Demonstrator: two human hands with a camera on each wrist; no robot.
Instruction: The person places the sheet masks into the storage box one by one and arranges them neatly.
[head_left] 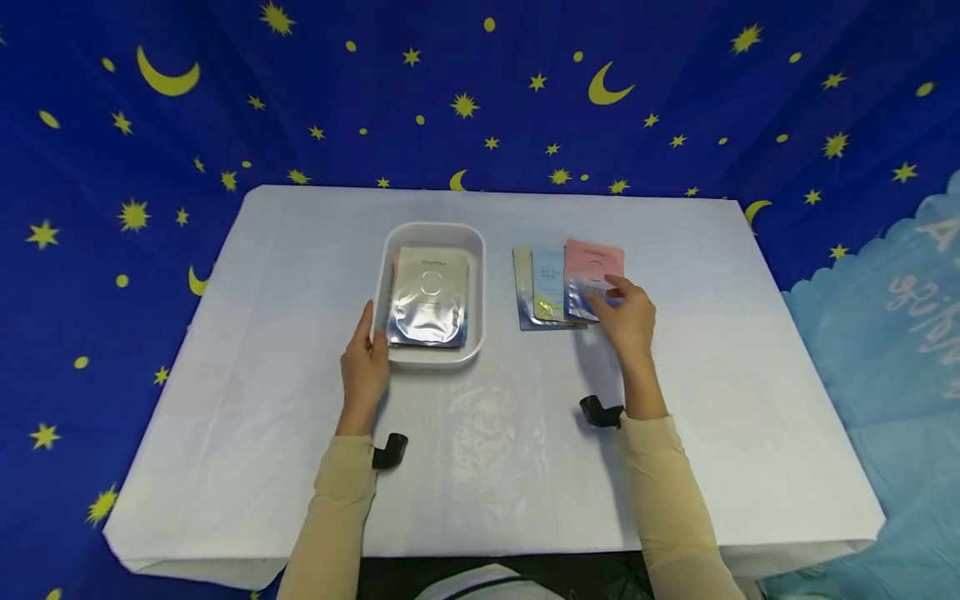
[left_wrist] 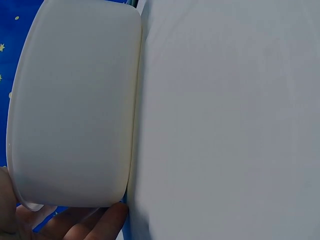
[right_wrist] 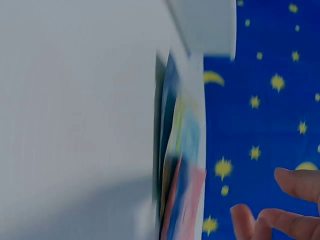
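Your left grip (head_left: 365, 364): holding tray (head_left: 477, 287), eight o'clock. Your right grip (head_left: 629, 316): unclosed, at pink packet (head_left: 587, 268), four o'clock; best pinched singly, by its edge.

Tray (head_left: 477, 292) just left of frame centre on table (head_left: 262, 375), sachet stack (head_left: 429, 297) inside. Fanned sachets (head_left: 558, 282) right of tray, overlapping. Curtain (head_left: 420, 87) behind table, across upper frame.

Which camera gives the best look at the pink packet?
The head view: it shows the pink packet nearly whole, with the right hand covering one corner. The right wrist view shows it slanted and cut off below; the left wrist view misses it.
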